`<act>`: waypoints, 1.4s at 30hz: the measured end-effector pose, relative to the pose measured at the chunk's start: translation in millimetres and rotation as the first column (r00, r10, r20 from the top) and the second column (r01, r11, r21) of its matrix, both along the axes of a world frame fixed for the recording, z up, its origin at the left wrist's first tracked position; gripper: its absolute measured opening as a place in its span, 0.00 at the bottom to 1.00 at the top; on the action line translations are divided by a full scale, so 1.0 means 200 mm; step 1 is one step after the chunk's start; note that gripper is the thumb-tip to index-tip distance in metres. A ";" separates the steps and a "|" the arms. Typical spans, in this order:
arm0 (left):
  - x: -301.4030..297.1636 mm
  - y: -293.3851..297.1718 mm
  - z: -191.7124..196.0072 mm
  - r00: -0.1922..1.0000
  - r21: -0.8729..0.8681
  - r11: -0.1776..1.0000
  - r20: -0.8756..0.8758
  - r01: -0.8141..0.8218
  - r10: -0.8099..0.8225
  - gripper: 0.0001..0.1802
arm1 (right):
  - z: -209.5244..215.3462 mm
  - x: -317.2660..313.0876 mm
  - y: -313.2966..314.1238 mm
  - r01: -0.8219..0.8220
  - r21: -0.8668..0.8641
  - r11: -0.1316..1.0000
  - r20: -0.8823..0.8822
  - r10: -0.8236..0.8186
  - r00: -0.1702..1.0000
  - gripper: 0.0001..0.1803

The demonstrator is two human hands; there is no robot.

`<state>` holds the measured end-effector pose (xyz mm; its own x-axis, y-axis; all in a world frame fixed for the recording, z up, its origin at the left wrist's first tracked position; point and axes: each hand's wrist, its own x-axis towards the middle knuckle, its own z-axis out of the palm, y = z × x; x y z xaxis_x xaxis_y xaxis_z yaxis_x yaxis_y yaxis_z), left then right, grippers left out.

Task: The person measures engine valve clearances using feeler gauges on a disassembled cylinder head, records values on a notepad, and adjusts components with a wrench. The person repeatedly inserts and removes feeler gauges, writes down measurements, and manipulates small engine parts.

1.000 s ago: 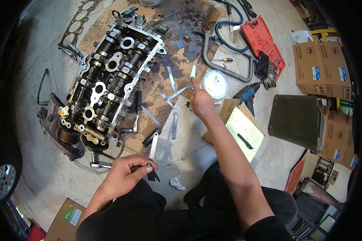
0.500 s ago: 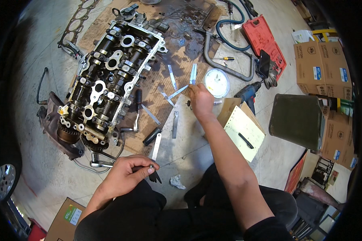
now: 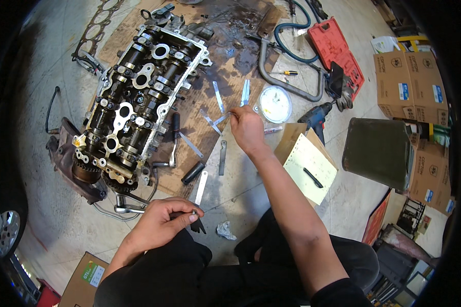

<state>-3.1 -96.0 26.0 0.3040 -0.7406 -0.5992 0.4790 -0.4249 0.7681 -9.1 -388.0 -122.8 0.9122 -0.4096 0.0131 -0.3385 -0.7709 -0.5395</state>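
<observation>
My left hand (image 3: 164,222) is closed around a feeler gauge (image 3: 201,188), whose bright blade points up and whose dark pieces hang below the thumb. A small screw end shows by the thumb tip. Out over the cardboard's edge, my right hand (image 3: 248,130) pinches the upper end of a loose feeler gauge blade (image 3: 221,120); the fingers hide part of it. Several other blades lie around, among them one upright (image 3: 218,97), a pair side by side (image 3: 246,92) and a greyer one (image 3: 222,157). A round white tub (image 3: 275,104) stands right of the hand.
On the cardboard (image 3: 189,110) at left lies a cylinder head (image 3: 138,97) with camshafts. A ratchet (image 3: 175,138) and a black cylinder (image 3: 193,174) are beside it. To the right are a notepad (image 3: 310,166) with a pen, a drill (image 3: 316,120) and a green bin (image 3: 376,153).
My right hand has moved left, away from the tub, and now covers more of the slanted blade. My left hand stays in nearly the same place with the feeler gauge.
</observation>
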 end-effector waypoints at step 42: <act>-0.05 0.05 -0.08 1.000 -0.079 0.997 -0.007 0.009 -0.010 0.09 | -0.02 0.29 -0.16 0.360 -0.015 0.933 -0.047 -0.360 0.932 0.11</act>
<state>-12.5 -85.2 10.9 0.2928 -0.7886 -0.5407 0.4806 -0.3674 0.7962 48.9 -420.0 -126.7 0.7033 -0.7105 -0.0238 -0.6192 -0.5958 -0.5115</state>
